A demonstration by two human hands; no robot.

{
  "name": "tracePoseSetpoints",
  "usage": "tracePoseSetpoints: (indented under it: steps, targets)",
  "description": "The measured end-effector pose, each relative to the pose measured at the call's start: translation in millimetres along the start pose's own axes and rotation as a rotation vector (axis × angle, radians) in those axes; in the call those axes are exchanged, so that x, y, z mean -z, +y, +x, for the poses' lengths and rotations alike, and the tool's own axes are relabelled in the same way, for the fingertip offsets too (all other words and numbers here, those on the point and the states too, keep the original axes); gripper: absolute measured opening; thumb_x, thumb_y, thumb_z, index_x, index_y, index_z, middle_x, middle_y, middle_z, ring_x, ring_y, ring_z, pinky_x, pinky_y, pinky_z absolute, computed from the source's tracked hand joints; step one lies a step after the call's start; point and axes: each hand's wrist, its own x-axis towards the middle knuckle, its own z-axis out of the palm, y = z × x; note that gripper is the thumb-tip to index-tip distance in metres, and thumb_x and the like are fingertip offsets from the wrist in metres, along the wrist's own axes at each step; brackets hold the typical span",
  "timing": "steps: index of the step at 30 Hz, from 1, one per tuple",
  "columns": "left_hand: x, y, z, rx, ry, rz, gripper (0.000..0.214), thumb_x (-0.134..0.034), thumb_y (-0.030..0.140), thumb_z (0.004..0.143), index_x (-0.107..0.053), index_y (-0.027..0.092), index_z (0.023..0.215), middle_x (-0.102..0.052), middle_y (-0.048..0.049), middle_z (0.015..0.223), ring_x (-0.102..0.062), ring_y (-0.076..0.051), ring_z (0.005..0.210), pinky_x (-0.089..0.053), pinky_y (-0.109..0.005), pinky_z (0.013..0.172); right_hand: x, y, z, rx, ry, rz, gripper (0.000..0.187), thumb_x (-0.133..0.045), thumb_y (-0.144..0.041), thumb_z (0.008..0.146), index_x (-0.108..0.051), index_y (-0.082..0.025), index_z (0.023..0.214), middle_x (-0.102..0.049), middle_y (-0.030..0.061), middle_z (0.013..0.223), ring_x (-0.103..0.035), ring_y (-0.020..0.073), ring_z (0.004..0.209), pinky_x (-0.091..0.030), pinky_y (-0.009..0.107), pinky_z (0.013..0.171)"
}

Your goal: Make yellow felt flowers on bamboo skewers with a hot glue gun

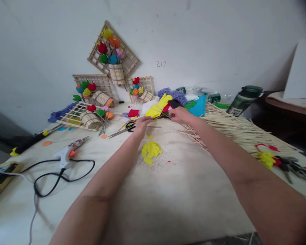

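Yellow material (159, 106) between left hand (143, 122) and right hand (179, 114), slightly beyond.

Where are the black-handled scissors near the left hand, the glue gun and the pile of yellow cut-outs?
Black-handled scissors (125, 129): head view, where blades meet handles.
Glue gun (65, 152): head view, on its white body.
Yellow cut-outs (152, 149): head view, middle of the pile.

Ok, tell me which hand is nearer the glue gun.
Left. The left hand is right of the glue gun and farther back; the right hand is farther away on that side.
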Motion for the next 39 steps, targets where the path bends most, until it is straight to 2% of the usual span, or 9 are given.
tracePoseSetpoints:
  steps: [5, 8, 10, 14, 18, 26, 31, 34, 39]
  targets:
    - [-40.4, 34.2, -12.8, -0.113, -0.194, -0.094, 0.039, -0.065, 0.038, 0.073, -0.061, 0.013, 0.103, -0.062, -0.0112, 0.116, -0.054, -0.021, 0.114, -0.038, -0.033, 0.100, 21.5, -8.8, 1.8, 0.015, 0.202, 0.255, 0.020, -0.051, -0.017, 0.072, -0.067, -0.013, 0.082, -0.067, 0.0034, 0.075, -0.056, 0.0133, 0.067, -0.038, 0.021, 0.061]
    - [-64.5, 57.8, -15.6, -0.203, -0.338, -0.125, 0.038, -0.062, 0.042, 0.077, -0.061, 0.015, 0.103, -0.063, -0.0082, 0.112, -0.056, -0.022, 0.111, -0.041, -0.034, 0.096, 30.9, -19.2, 3.3, 0.061, 0.295, 0.415, 0.021, -0.051, -0.015, 0.071, -0.067, -0.010, 0.083, -0.068, 0.0049, 0.078, -0.058, 0.0142, 0.070, -0.041, 0.022, 0.064]
    - [-74.4, 65.0, -14.7, -0.257, -0.329, -0.124, 0.035, -0.062, 0.040, 0.077, -0.062, 0.016, 0.102, -0.066, -0.0058, 0.104, -0.057, -0.021, 0.108, -0.043, -0.034, 0.094, 30.6, -25.3, 4.2, 0.089, 0.358, 0.506, 0.023, -0.051, -0.014, 0.070, -0.067, -0.009, 0.085, -0.069, 0.0062, 0.083, -0.059, 0.0151, 0.074, -0.042, 0.022, 0.067]
    - [-76.9, 54.1, -13.2, -0.278, -0.203, -0.069, 0.029, -0.062, 0.037, 0.077, -0.064, 0.016, 0.098, -0.067, -0.0036, 0.095, -0.060, -0.020, 0.102, -0.045, -0.031, 0.091, 12.4, -35.2, -0.5, 0.024, 0.416, 0.554, 0.028, -0.049, -0.014, 0.073, -0.066, -0.007, 0.093, -0.069, 0.0088, 0.085, -0.061, 0.0170, 0.077, -0.044, 0.024, 0.070]
    - [-69.4, 32.1, -19.3, -0.217, -0.167, -0.001, 0.029, -0.062, 0.033, 0.078, -0.060, 0.015, 0.101, -0.069, -0.0052, 0.088, -0.063, -0.019, 0.092, -0.048, -0.030, 0.085, -15.9, -45.3, -14.1, -0.081, 0.299, 0.534, 0.025, -0.050, -0.019, 0.078, -0.066, -0.007, 0.093, -0.070, 0.0108, 0.086, -0.063, 0.0175, 0.078, -0.045, 0.024, 0.069]
    - [-67.4, 16.2, -25.1, -0.144, -0.160, -0.172, 0.064, -0.054, 0.033, 0.084, -0.023, 0.015, 0.138, -0.071, -0.0080, 0.089, -0.066, -0.018, 0.087, -0.048, -0.032, 0.083, -56.0, -47.9, -21.1, -0.110, 0.262, 0.628, 0.020, -0.054, -0.020, 0.079, -0.069, -0.011, 0.088, -0.071, 0.0092, 0.088, -0.065, 0.0175, 0.079, -0.048, 0.025, 0.071]
    - [-69.9, 9.4, -26.7, -0.105, -0.211, -0.036, 0.033, -0.052, 0.043, 0.083, -0.054, 0.015, 0.100, -0.069, -0.0077, 0.082, -0.065, -0.017, 0.078, -0.049, -0.031, 0.076, -68.8, -45.3, -22.5, -0.154, 0.204, 0.621, 0.024, -0.050, -0.019, 0.081, -0.070, -0.011, 0.091, -0.071, 0.0095, 0.087, -0.065, 0.0177, 0.078, -0.049, 0.025, 0.069]
    - [-72.0, 15.9, -27.4, -0.126, -0.221, 0.002, 0.032, -0.049, 0.048, 0.084, -0.052, 0.017, 0.077, -0.067, -0.0058, 0.077, -0.063, -0.016, 0.076, -0.049, -0.030, 0.074, -69.8, -48.3, -23.6, -0.173, 0.244, 0.638, 0.027, -0.047, -0.018, 0.083, -0.070, -0.011, 0.095, -0.071, 0.0095, 0.089, -0.065, 0.0174, 0.079, -0.050, 0.025, 0.069]
    - [-69.7, 24.4, -26.2, -0.221, -0.209, -0.016, 0.034, -0.053, 0.050, 0.081, -0.048, 0.018, 0.072, -0.059, -0.0014, 0.070, -0.056, -0.012, 0.068, -0.045, -0.025, 0.071, -69.8, -55.2, -23.5, -0.205, 0.342, 0.553, 0.022, -0.053, -0.023, 0.082, -0.072, -0.016, 0.091, -0.069, 0.0108, 0.103, -0.063, 0.0210, 0.093, -0.048, 0.028, 0.077]
